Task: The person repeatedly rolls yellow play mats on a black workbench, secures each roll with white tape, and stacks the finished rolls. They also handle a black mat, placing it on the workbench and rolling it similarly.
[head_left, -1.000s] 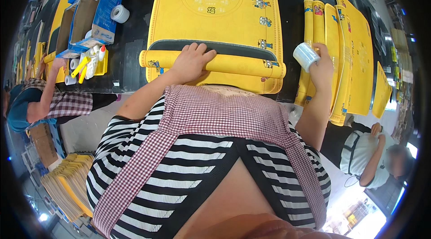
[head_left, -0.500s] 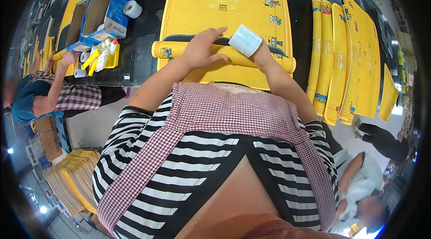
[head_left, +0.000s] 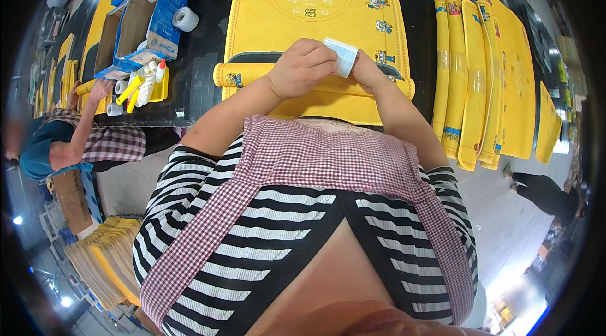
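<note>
Holding the tape roll (head_left: 343, 56) above the rolled end of the mat (head_left: 284, 38), the right hand (head_left: 367, 73) grips one side while the left hand (head_left: 302, 68) bunches at the other, pinching or not I cannot tell, the roll likely light, firm, slick, best taken by its rims.

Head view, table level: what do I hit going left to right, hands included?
Blue cardboard box → white roll → left hand → pale roll → right hand → rolled yellow mats → small flat yellow piece at far right.
</note>
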{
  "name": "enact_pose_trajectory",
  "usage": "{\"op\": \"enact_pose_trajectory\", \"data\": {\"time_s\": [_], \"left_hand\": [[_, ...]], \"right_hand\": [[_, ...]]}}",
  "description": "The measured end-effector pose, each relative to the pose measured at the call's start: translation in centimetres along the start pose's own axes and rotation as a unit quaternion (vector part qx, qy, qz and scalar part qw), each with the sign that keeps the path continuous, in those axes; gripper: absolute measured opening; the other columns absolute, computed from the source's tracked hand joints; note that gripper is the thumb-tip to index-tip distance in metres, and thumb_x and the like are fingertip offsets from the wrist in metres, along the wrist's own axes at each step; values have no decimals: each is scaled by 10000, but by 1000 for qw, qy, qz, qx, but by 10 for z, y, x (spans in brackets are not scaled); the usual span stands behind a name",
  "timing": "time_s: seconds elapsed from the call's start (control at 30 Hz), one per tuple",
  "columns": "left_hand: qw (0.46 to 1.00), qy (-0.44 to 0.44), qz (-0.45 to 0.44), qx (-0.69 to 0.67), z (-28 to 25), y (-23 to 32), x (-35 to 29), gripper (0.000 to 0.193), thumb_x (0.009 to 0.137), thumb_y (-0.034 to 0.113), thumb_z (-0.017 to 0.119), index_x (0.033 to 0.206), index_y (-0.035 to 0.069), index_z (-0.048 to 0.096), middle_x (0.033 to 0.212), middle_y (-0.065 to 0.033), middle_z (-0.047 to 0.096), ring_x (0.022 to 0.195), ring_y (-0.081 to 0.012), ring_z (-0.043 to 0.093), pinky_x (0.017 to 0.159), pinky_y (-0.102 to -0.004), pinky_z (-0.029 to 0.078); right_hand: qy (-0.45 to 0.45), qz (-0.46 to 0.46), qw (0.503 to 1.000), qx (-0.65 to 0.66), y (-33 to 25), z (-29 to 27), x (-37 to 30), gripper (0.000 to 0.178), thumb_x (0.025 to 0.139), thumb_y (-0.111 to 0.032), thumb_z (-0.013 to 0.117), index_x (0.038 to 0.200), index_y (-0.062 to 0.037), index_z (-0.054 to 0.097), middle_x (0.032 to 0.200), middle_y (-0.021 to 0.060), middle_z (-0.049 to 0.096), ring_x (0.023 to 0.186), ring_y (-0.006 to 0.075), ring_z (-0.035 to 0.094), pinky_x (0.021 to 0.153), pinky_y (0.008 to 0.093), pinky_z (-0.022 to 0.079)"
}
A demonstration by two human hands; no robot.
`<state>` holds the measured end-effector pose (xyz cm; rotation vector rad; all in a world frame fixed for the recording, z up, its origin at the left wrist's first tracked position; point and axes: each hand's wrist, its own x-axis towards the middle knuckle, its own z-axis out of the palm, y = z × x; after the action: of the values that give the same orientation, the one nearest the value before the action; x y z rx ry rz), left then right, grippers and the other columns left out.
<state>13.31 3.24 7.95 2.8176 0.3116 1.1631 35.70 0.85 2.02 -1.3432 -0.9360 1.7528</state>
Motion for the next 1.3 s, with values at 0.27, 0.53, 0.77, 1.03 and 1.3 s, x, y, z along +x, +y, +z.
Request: {"op": "enact_pose_trajectory", "data": {"time_s": [0.27, 0.53, 0.77, 1.03, 1.3], "left_hand": [[899, -132, -372, -188, 17, -3, 16, 92, 966, 72, 672, 969, 17, 598, 852, -159, 661, 761, -371, 640, 715, -440, 523], [845, -312, -408, -148, 51, -49, -16, 231, 938, 212, 714, 1056, 17, 672, 978, -209, 712, 922, -371, 681, 839, -417, 537], [893, -122, -426, -79, 16, -43, -42, 200, 916, 135, 723, 1087, 35, 697, 1017, -172, 726, 947, -333, 698, 860, -431, 546], [948, -96, -301, 45, 3, 53, -93, 554, 770, 55, 840, 1278, 114, 625, 1383, -127, 651, 1343, -333, 569, 1181, -506, 380], [931, -215, -283, 85, 15, -15, -60, 701, 748, 338, 868, 1326, 73, 572, 1330, -140, 591, 1311, -330, 532, 1111, -490, 401]], "right_hand": [[69, -378, 862, -330, 29, 27, -33, 1086, 828, -319, 853, 1645, -5, 210, 1595, 234, 416, 1454, 397, 431, 1231, 472, 335], [64, -381, 755, -530, 43, 39, -51, 972, 866, -318, 738, 1599, 82, 240, 1315, 207, 604, 1228, 403, 539, 1100, 513, 363], [18, -217, 766, -604, 32, 31, -23, 913, 851, -292, 731, 1577, 72, 317, 1255, 210, 600, 1199, 383, 543, 1063, 491, 408], [23, -183, 730, -659, 13, 45, -23, 917, 843, -253, 748, 1592, 47, 312, 1259, 224, 537, 1198, 390, 531, 1077, 474, 427], [56, -357, 760, -541, -10, 14, 8, 792, 822, -278, 783, 1510, -29, 479, 1322, 195, 610, 1228, 377, 566, 1093, 470, 428]]}}
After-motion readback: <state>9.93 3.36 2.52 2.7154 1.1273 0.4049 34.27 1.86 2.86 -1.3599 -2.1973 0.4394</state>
